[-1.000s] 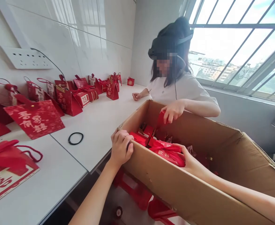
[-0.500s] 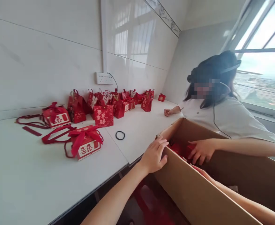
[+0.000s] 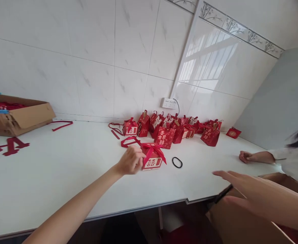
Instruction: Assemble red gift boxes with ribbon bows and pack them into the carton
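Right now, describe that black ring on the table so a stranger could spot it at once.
On the tiled wall, find the power socket, then look down past the crowded red boxes to the white table. Just right of the front box with the bow, in the picture, a thin ring lies flat. It is black; the boxes near it are red.

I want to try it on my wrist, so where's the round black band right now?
The thin black ring-shaped band lies on the white table in the head view, right of centre, just right of the nearest red bow-tied gift box.
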A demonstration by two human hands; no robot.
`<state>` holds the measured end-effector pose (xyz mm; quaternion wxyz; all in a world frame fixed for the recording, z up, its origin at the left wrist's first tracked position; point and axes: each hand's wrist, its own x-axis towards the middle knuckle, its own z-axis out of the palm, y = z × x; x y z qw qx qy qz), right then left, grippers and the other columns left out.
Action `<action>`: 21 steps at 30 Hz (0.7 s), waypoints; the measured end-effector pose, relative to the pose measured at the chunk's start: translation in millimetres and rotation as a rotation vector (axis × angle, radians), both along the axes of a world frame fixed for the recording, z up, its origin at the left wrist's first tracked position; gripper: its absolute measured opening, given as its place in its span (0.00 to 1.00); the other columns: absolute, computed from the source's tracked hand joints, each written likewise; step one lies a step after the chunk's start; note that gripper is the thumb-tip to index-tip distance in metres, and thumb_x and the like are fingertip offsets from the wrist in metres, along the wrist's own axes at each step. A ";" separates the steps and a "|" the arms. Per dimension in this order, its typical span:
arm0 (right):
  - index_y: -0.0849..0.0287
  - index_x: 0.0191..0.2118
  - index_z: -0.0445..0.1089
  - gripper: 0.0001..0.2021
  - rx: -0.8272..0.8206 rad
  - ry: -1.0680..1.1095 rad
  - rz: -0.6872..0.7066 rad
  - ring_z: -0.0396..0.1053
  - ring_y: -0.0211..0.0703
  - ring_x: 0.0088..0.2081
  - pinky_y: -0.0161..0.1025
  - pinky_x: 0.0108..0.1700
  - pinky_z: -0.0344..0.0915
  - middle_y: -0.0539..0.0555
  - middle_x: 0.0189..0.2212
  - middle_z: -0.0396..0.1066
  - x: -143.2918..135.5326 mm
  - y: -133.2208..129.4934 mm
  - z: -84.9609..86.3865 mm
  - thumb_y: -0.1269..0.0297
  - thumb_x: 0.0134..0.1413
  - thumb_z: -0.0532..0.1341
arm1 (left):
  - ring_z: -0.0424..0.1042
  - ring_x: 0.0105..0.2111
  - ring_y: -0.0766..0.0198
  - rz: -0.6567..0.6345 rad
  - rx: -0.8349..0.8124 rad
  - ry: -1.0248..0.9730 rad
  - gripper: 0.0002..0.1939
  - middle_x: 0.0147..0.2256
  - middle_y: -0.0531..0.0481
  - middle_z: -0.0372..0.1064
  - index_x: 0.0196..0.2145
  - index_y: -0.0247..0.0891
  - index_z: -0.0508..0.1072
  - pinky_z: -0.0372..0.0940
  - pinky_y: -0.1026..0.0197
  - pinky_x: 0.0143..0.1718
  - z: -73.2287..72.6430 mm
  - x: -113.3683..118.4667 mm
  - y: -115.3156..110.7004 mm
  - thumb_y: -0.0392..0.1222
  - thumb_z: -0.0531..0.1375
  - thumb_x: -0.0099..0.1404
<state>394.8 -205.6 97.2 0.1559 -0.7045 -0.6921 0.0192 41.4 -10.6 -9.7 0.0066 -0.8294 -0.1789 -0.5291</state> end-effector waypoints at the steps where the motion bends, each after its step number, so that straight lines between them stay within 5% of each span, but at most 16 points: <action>1: 0.38 0.47 0.70 0.23 -0.166 -0.052 0.079 0.74 0.59 0.38 0.53 0.39 0.69 0.57 0.41 0.74 -21.3 24.8 3.6 0.55 0.39 0.65 | 0.66 0.35 0.58 0.076 -0.052 -0.085 0.05 0.31 0.48 0.64 0.33 0.41 0.65 0.66 0.51 0.39 -4.1 -10.6 8.2 0.38 0.54 0.56; 3: 0.44 0.54 0.65 0.33 -0.387 -0.062 0.212 0.73 0.59 0.40 0.50 0.39 0.70 0.58 0.47 0.72 -60.9 77.9 8.0 0.58 0.36 0.67 | 0.65 0.38 0.57 0.187 -0.125 -0.195 0.07 0.34 0.46 0.62 0.36 0.39 0.64 0.65 0.50 0.41 -12.2 -26.4 20.3 0.39 0.53 0.58; 8: 0.52 0.62 0.55 0.48 -0.273 0.004 0.369 0.64 0.63 0.54 0.49 0.46 0.69 0.62 0.59 0.59 -117.1 179.3 -5.1 0.62 0.28 0.70 | 0.64 0.40 0.57 0.280 -0.289 -0.271 0.09 0.37 0.46 0.61 0.39 0.39 0.63 0.64 0.49 0.44 -22.4 -44.7 30.8 0.36 0.52 0.58; 14: 0.54 0.65 0.45 0.49 -0.398 0.290 0.457 0.67 0.54 0.51 0.46 0.45 0.70 0.62 0.56 0.60 -147.4 209.1 -33.6 0.65 0.35 0.67 | 0.67 0.43 0.56 0.197 -0.538 -0.299 0.11 0.41 0.44 0.66 0.42 0.40 0.66 0.64 0.49 0.47 -24.1 -39.4 29.2 0.40 0.54 0.61; 21: 0.49 0.64 0.44 0.45 0.196 0.392 0.711 0.52 0.56 0.61 0.54 0.58 0.59 0.61 0.59 0.47 -208.7 229.0 -80.4 0.68 0.39 0.66 | 0.66 0.52 0.55 0.082 -0.821 -0.473 0.26 0.55 0.38 0.61 0.56 0.39 0.56 0.65 0.53 0.48 -23.6 -41.3 35.2 0.56 0.43 0.68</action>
